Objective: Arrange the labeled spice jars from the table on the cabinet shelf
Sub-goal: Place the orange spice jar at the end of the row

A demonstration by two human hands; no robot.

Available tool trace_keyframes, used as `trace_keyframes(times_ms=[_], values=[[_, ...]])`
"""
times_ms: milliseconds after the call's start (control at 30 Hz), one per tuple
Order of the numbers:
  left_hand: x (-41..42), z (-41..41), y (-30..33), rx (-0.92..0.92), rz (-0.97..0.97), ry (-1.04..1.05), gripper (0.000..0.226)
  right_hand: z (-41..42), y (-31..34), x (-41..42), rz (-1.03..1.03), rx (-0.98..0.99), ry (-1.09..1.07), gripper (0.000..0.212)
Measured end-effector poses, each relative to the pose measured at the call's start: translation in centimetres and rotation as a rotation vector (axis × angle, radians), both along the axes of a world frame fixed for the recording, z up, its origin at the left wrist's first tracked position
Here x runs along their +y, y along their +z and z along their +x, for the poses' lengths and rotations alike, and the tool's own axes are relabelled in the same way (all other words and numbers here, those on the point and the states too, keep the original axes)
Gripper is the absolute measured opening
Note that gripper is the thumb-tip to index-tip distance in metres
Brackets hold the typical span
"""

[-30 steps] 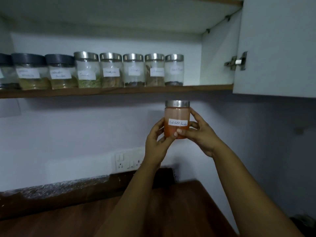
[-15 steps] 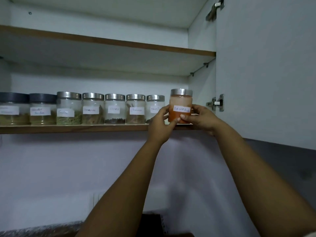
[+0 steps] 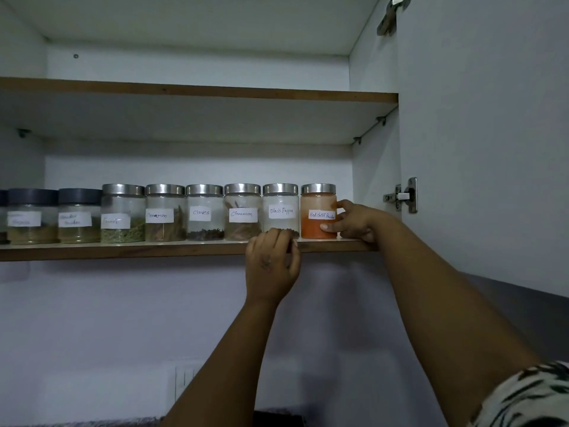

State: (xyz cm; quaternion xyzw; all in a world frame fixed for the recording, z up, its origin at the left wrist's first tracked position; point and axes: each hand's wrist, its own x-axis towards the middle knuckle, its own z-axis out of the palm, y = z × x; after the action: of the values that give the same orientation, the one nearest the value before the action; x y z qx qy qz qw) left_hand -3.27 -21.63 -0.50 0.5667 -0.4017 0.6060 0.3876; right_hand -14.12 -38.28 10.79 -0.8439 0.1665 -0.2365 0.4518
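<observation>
Now the red chilli jar (image 3: 318, 211) stands upright on the lower shelf (image 3: 154, 250) of the cabinet, at the right end of the row of jars. Its white label reads "Red chilli Powder", and orange-red powder fills its lower half. The right hand (image 3: 357, 221) is on this jar: the thumb presses the front near the bottom and the other fingers (image 3: 344, 204) curl around its right side. The left hand (image 3: 272, 266) is just left of the red chilli jar and lower, in front of the shelf edge; its fingers are loosely curled and hold nothing.

Touching the red chilli jar on its left is the jar (image 3: 280, 211) labelled "Black Pepper". Further left of it the labels read "Cinnamon" (image 3: 243, 215), "Cloves" (image 3: 200, 213) and "Cinnamon" (image 3: 159, 215) again. The label after these (image 3: 114, 222) and those on two dark-lidded jars (image 3: 55, 215) are too blurred to read.
</observation>
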Motion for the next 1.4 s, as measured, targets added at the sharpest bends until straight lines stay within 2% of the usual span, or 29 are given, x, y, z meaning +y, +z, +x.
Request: trace_keyframes(times_ms=[233, 767, 1067, 1133, 1233, 1400], values=[[-0.2, 0.2, 0.0, 0.049, 0.006, -0.026, 0.011, 0.4, -0.6, -1.1, 0.035, -0.040, 0.065, 0.089], [0.4, -0.1, 0.0, 0.126, 0.059, -0.065, 0.017, 0.2, -1.3, 0.0, -0.154, -0.002, 0.008, 0.089], [0.5, 0.0, 0.0, 0.154, 0.084, -0.078, 0.018, -0.2, -1.4, 0.7, -0.168, 0.008, 0.015, 0.086], [0.5, 0.0, 0.0, 0.159, 0.084, -0.081, 0.018, -0.4, -1.4, 0.9, -0.173, 0.023, 0.010, 0.097], [0.6, -0.2, 0.1, 0.166, 0.082, -0.085, 0.018, -0.7, -1.5, 1.5, -0.260, 0.081, -0.071, 0.125], [0.4, -1.3, 0.2, 0.251, 0.054, -0.122, 0.017, -1.3, -1.6, 2.7, -0.376, 0.143, -0.157, 0.127]])
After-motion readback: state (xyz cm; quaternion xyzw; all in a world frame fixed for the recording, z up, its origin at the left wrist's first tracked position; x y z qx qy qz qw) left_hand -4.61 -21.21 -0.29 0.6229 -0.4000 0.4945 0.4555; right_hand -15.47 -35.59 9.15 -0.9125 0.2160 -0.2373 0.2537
